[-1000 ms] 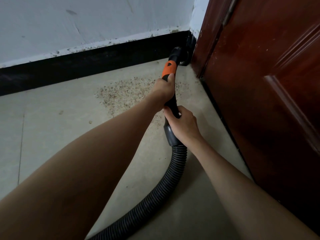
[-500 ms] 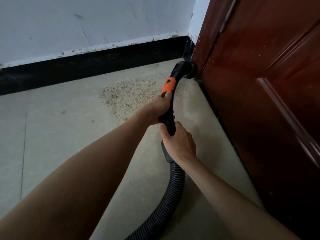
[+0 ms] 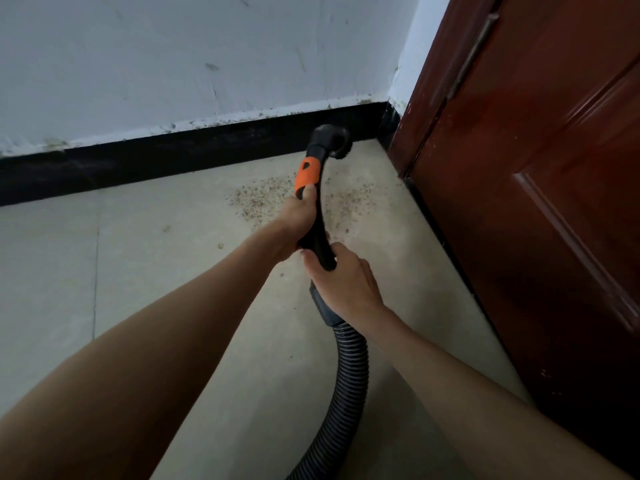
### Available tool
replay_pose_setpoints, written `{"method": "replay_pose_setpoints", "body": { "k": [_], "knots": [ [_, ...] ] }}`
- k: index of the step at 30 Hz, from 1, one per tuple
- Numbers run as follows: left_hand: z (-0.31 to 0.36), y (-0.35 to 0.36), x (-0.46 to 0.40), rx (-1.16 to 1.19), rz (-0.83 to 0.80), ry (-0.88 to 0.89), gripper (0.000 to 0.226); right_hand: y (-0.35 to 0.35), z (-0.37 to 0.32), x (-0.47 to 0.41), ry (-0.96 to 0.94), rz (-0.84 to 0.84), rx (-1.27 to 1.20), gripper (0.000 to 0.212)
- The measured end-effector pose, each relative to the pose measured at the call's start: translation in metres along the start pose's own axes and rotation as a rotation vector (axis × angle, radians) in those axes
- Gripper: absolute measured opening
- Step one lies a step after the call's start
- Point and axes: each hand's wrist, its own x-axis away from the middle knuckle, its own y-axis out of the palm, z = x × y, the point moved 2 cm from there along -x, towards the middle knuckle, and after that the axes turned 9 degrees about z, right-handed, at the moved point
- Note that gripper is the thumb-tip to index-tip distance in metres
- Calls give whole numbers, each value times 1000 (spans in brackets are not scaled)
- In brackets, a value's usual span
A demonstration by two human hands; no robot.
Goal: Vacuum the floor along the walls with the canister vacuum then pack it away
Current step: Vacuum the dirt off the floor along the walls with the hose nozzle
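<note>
Both hands grip the black vacuum handle (image 3: pixel 317 233): left hand (image 3: pixel 294 225) under the orange band (image 3: pixel 306 174), right hand (image 3: pixel 341 282) lower. Round brush head (image 3: pixel 334 140) touches the black baseboard (image 3: pixel 173 161), crumbs (image 3: pixel 263 199) just beside.

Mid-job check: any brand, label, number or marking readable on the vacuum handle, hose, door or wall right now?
None readable.
Orange grip band on the black vacuum handle: a small dark mark, a shape, not legible text.
Black ribbed hose: no print visible.
Dark red wooden door, white wall, black baseboard: no writing.
</note>
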Motion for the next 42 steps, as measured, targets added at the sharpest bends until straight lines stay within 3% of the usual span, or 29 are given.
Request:
{"method": "replay_pose_setpoints", "body": {
  "k": [7,14,19,24,42],
  "knots": [
    [-31,-94,30,219,209,-155,57,42,-49,34,-196,-248,120,37],
    [-52,-144,51,306,275,-243,60,63,-81,54,-240,-353,133,41],
    [-65,-138,63,274,235,-344,64,66,-68,64,-196,-389,113,44],
    [-57,-122,59,248,189,-336,49,56,-58,54,-162,-361,67,48],
    [-34,-68,19,22,200,-178,60,40,-25,15,-46,-289,-101,46]
  ]
}}
